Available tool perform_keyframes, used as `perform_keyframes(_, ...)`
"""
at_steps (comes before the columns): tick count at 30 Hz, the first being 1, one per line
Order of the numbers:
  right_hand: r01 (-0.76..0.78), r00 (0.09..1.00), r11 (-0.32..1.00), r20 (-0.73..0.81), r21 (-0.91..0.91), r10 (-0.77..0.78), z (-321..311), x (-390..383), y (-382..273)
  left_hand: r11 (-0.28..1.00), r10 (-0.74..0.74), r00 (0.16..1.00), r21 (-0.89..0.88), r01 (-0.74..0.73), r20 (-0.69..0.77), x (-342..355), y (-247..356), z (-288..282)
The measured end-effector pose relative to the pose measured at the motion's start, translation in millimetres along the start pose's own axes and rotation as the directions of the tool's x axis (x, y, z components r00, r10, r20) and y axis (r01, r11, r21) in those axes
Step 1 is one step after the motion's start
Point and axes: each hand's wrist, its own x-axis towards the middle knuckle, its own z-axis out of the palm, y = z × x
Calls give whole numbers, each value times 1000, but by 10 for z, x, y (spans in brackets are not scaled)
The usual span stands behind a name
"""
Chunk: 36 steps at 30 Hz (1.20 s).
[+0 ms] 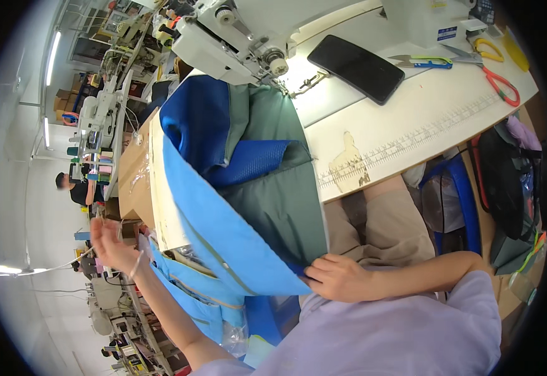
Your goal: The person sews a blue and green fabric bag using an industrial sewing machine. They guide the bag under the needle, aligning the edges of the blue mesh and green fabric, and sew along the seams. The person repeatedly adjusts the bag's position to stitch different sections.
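Observation:
My right hand (333,277) grips the lower corner of a fabric piece (267,216), green-grey with folded dark blue textured parts and a broad light blue strip (217,244), draped from the sewing machine's needle area over the table's front edge. My left hand (112,244) is raised off the fabric to the left, fingers loosely curled and apart, with nothing clearly in it. The white sewing machine (236,44) stands above the fabric; its needle point is partly hidden. Below the table, more light blue pieces (192,288) hang beside a clear plastic bag.
A black phone (355,67), blue-green snips (422,62) and red-handled scissors (499,84) lie on the white table (433,106) with its printed ruler. Bags (499,188) and a blue chair sit at right. Rows of machines (98,113) and co-workers (79,188) are at left.

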Motion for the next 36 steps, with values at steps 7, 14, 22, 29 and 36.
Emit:
perform_keyframes(7,86,996,991,-18,106,-85,-379,493,-259,707,310,93,-164,-687,946,-1461,1104,1706)
perform_keyframes(14,34,987,966,-162,256,8,-505,710,-313,906,207,104,-150,-397,973,-1200,733,2026)
perform_keyframes(22,13,984,949,-175,316,44,-425,596,-258,813,243,-15,-212,-543,970,-1242,805,1928)
perform_keyframes(29,-44,999,964,12,263,42,-318,358,-160,765,275,-37,-242,-597,961,-1356,718,1937)
perform_keyframes(36,9,999,932,38,362,-25,-585,454,337,737,303,-67,-278,-616,951,-1331,642,1919)
